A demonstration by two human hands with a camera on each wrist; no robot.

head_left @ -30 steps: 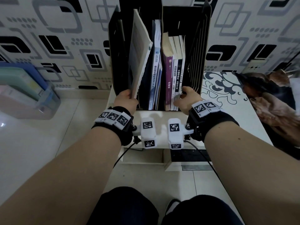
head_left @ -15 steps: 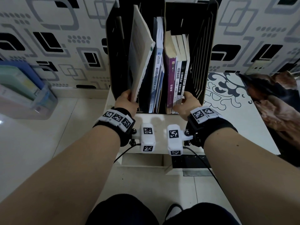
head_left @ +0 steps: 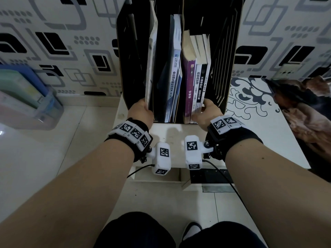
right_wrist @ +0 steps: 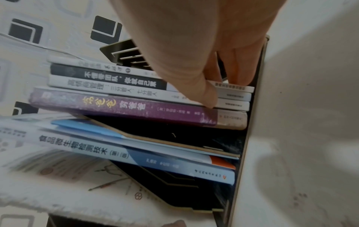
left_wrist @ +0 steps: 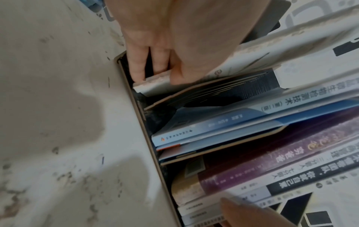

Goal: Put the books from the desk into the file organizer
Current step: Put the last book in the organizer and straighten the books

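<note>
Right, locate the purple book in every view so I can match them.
Head: purple book stands upright, first in the right compartment.
Left wrist: purple book lies diagonally, lower right.
Right wrist: purple book lies across centre, under the thumb.
Shared landmark: black-spined book.

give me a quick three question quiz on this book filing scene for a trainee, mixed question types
1. True or false: the pale book held by the left hand stands in the leftmost slot of the file organizer.
2. Which book does the right hand grip? A. the purple book B. the blue-and-white book C. the pale-spined book at the right end of the right slot
3. Fill in: the purple book stands in the ___ slot of the three.

Key: 1 true. 2 C. 3 right.
</note>
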